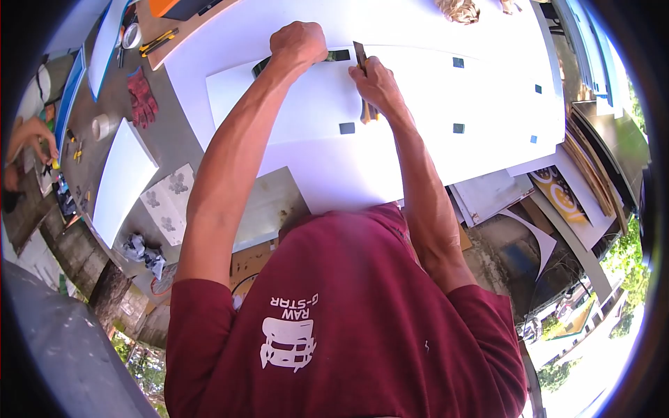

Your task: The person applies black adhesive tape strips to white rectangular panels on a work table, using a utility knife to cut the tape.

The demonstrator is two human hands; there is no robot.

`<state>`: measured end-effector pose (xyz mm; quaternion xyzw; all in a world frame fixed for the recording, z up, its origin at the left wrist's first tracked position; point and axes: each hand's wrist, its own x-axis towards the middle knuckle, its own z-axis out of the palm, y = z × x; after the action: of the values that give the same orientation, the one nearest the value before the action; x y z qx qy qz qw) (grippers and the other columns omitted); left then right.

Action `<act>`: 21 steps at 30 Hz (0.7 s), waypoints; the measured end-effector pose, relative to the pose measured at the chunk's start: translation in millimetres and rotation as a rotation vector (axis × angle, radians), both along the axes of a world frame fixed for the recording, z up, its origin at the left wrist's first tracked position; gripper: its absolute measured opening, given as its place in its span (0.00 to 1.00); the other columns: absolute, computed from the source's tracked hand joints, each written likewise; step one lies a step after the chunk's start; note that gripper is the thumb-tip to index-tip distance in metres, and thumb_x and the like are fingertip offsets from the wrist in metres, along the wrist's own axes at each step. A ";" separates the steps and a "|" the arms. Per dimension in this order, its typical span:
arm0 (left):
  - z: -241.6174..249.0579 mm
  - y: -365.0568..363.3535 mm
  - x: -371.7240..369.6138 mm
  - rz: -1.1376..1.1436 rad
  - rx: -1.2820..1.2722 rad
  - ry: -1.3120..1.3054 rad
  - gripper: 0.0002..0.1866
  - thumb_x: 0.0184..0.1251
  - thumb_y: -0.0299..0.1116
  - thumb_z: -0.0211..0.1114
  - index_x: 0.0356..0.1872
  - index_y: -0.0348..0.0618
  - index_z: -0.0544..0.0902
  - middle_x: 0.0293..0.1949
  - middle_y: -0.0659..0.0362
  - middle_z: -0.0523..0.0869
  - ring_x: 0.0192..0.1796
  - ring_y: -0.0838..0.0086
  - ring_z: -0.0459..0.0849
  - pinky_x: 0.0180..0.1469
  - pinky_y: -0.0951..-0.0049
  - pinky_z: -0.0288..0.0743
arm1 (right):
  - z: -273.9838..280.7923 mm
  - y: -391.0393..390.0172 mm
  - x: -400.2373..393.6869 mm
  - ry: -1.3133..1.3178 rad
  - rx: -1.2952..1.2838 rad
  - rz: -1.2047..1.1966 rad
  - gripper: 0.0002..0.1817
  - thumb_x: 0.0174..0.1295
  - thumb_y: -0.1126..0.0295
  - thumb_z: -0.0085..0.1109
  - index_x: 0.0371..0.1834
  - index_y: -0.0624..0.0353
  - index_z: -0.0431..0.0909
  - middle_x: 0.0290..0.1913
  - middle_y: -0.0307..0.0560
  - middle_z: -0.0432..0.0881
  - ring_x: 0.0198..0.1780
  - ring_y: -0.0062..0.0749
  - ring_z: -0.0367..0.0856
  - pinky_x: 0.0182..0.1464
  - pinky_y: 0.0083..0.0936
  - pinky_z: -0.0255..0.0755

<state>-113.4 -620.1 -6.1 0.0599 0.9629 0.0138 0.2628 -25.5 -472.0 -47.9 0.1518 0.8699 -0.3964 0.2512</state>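
Observation:
My left hand [298, 43] is closed in a fist over the upper edge of a long white panel [300, 115]. Dark strip pieces [337, 56] show on either side of that fist; whether its fingers grip anything is hidden. My right hand [377, 83] is wrapped round a box cutter [359, 54], whose dark blade end points away from me. The cutter's yellow-and-black handle shows below my fingers. Several small dark squares [347, 128] sit on the panel, which lies on a larger white sheet [327, 174].
At left are a red glove [142, 97], a tape roll [102, 126], a yellow-handled tool [159, 42] and a curved white piece [123, 182]. Another person's hand [43, 139] is at far left. Stacked boards [589, 167] stand at right; crumpled brown paper [458, 10] lies at the back.

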 end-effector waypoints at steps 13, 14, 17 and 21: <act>-8.3 -1.1 -7.4 -0.016 -0.004 -0.021 0.07 0.58 0.33 0.65 0.30 0.42 0.89 0.20 0.57 0.87 0.23 0.69 0.87 0.33 0.68 0.80 | -12.6 -32.7 -10.5 -0.035 0.202 0.087 0.24 0.77 0.54 0.46 0.49 0.69 0.79 0.41 0.63 0.87 0.48 0.58 0.87 0.52 0.48 0.78; -8.0 -0.7 -8.6 -0.016 -0.006 -0.036 0.07 0.59 0.33 0.65 0.30 0.42 0.89 0.20 0.58 0.87 0.23 0.69 0.87 0.33 0.68 0.80 | -13.1 -33.8 -11.3 -0.043 0.207 0.083 0.24 0.77 0.54 0.46 0.49 0.69 0.79 0.42 0.63 0.87 0.48 0.58 0.87 0.52 0.48 0.78; -7.2 -1.1 -9.2 -0.021 0.008 -0.032 0.07 0.59 0.32 0.64 0.29 0.42 0.89 0.20 0.57 0.87 0.24 0.70 0.87 0.33 0.68 0.80 | -17.1 -37.3 -13.3 -0.054 0.214 0.067 0.24 0.77 0.54 0.47 0.48 0.69 0.80 0.42 0.62 0.87 0.48 0.57 0.87 0.51 0.48 0.79; -6.0 -2.1 -7.4 -0.025 0.018 -0.016 0.07 0.58 0.31 0.64 0.29 0.41 0.89 0.20 0.57 0.87 0.25 0.70 0.88 0.34 0.68 0.81 | 0.6 -43.3 -16.6 -0.113 0.160 0.040 0.21 0.75 0.58 0.49 0.43 0.69 0.81 0.41 0.62 0.88 0.45 0.56 0.88 0.48 0.46 0.80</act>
<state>-120.8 -622.2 -12.1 0.0741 0.9598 0.0199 0.2700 -42.0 -515.3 -47.2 0.1764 0.8861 -0.3112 0.2948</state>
